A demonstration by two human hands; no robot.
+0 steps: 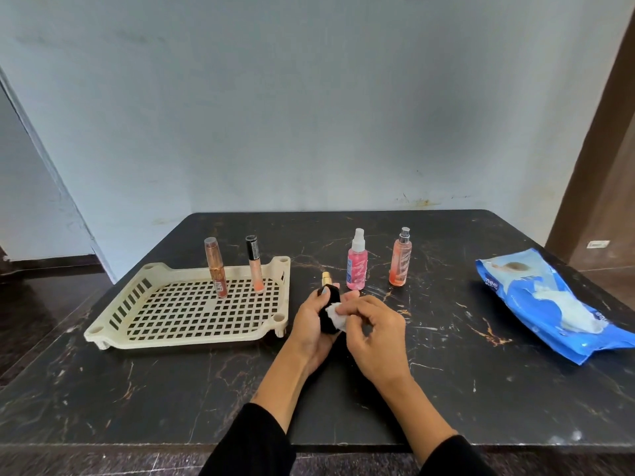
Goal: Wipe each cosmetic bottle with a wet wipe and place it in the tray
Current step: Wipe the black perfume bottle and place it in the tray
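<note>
We hold the little black bottle (329, 312) in our left hand (311, 329), with the fingers curled round its dark body. Its gold top (326, 278) points up and away from us, so its long side runs from our palm toward the far end of the table, tipped a little. Our right hand (372, 333) pinches a small white wet wipe (336, 316) and presses it on the side of the bottle. Both hands are close together, touching the same bottle. The cream tray (103, 333) with holes sits just to the left of our left hand, so we think that hand is the nearer one to set the bottle down there when the wiping is done. Two thin tubes (215, 266) (255, 264) stand up straight in the far part of the tray. Past our hands, on the table, stand a pink spray bottle (356, 266) and an orange spray bottle (400, 262), not yet in the tray. Far off to the right of our right hand lies the blue pack of wipes (536, 304), with a white wipe sticking out. The table (171, 389) is dark and shiny with thin light lines. Behind it is a pale wall (309, 97), and a brown door frame (604, 166) is on the right.
</note>
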